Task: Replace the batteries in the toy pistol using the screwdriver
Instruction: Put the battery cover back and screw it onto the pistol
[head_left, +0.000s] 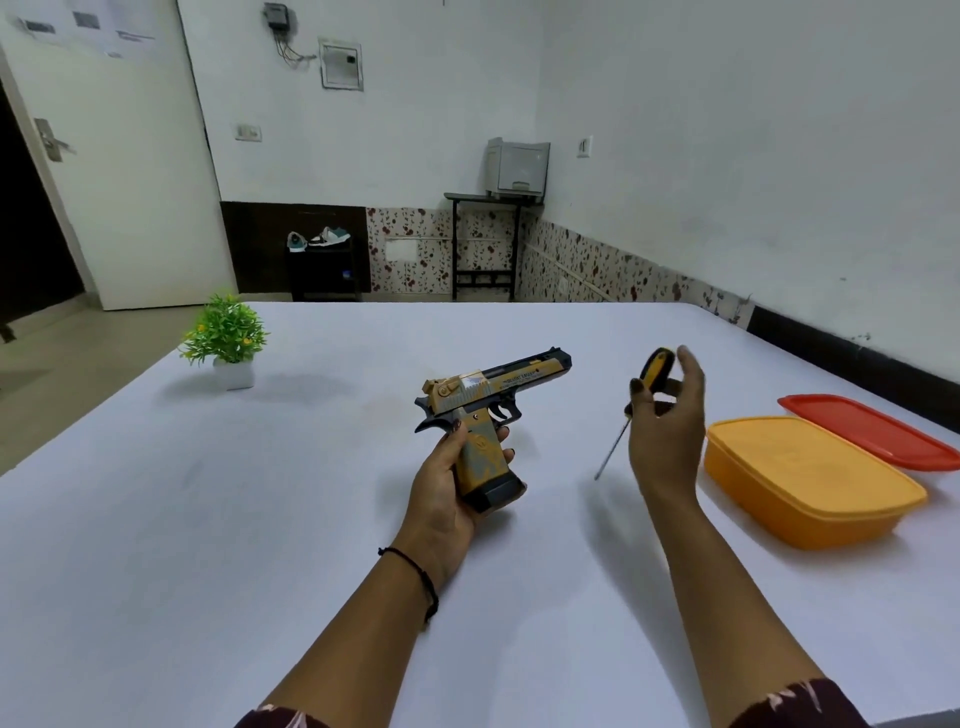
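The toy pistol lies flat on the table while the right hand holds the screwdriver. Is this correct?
Not quite. The head view shows the toy pistol held by its grip in the left hand; the right hand does hold the screwdriver.

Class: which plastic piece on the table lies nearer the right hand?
The deep orange-yellow plastic box; the flat red plastic lid lies beyond it.

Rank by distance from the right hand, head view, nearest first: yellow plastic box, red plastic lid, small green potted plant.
1. Yellow plastic box, beside the right hand.
2. Red plastic lid, beyond the box.
3. Small green potted plant, far left.
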